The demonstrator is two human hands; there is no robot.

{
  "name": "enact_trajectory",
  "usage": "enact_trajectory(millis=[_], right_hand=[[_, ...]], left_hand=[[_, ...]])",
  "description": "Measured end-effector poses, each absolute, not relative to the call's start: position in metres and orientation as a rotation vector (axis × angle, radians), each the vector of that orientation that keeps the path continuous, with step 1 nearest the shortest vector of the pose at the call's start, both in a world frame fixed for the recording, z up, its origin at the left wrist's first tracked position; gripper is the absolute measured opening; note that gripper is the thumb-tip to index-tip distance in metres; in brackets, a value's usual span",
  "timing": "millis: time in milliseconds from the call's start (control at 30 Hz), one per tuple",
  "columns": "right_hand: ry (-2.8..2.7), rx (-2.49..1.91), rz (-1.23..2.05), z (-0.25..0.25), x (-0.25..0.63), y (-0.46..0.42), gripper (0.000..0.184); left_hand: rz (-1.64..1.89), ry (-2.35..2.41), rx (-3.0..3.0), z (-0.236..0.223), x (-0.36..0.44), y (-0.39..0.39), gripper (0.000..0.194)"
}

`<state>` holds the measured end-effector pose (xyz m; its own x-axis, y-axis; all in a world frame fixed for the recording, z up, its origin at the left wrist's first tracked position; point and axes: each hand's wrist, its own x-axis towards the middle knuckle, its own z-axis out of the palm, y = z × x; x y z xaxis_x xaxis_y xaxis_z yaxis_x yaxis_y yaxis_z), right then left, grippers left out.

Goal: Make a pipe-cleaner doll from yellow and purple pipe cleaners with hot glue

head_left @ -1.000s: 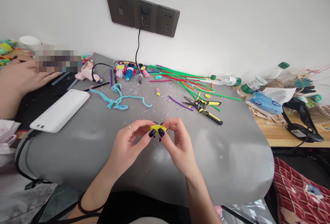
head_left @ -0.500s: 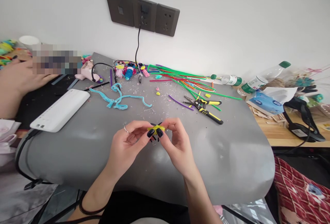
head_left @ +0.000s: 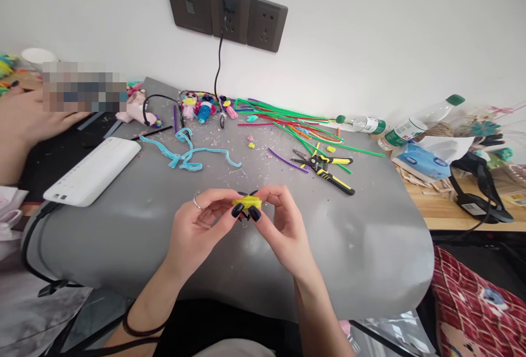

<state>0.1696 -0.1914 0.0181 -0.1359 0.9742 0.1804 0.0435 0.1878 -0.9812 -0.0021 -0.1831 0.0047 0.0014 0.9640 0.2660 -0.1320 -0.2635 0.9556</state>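
With left hand (head_left: 193,228) and right hand (head_left: 284,228) level, we do best to press the yellow piece (head_left: 247,202) lightly and evenly, to spare its shape. Our fingers (head_left: 222,227) are nearly closed, pinching it from both sides, thumbs nearest us, over the desk (head_left: 353,242); beyond lie the pliers (head_left: 318,165).

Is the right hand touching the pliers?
Apart. The head view shows grey tabletop between the pliers and the right hand, which pinches a yellow piece.
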Motion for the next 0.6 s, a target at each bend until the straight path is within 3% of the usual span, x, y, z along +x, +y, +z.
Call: enact_trajectory(millis=[133, 400, 600], right_hand=[[-1.622, -1.12, 0.98, 0.02, 0.176, -0.191, 0.025], [-1.724, -1.009, 0.834, 0.02, 0.181, -0.189, 0.01], [-1.593, -0.974, 0.935, 0.018, 0.176, -0.19, 0.005]], left_hand=[[1.433, 0.937, 1.338, 0.003, -0.005, -0.183, 0.01], [1.416, 0.808, 1.38, 0.001, -0.007, -0.184, 0.021], [1.411, 0.794, 1.364, 0.0, -0.006, -0.184, 0.029]])
